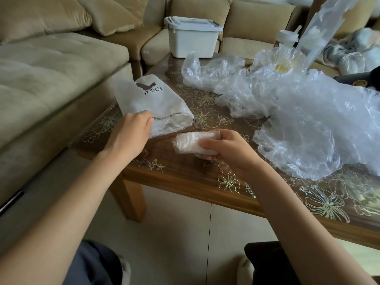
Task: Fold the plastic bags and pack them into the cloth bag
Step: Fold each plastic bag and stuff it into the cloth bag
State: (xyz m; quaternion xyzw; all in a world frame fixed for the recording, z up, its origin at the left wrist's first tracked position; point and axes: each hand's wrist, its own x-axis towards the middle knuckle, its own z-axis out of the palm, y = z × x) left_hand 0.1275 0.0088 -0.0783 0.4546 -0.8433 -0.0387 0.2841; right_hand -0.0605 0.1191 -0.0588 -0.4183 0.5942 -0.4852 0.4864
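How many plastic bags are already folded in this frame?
1: a folded bag gripped in the right hand over the table. The cloth bag, held by the left hand, may hide more; the loose pile is unfolded.

In the grip of the right hand [228,153], the folded plastic bag [195,144] is seen as thin, glossy, translucent film. Left of the grip, the cloth bag [156,105] is matt woven fabric. Beneath the grip, the wooden table [185,177] is overlaid with a glossy sheet.
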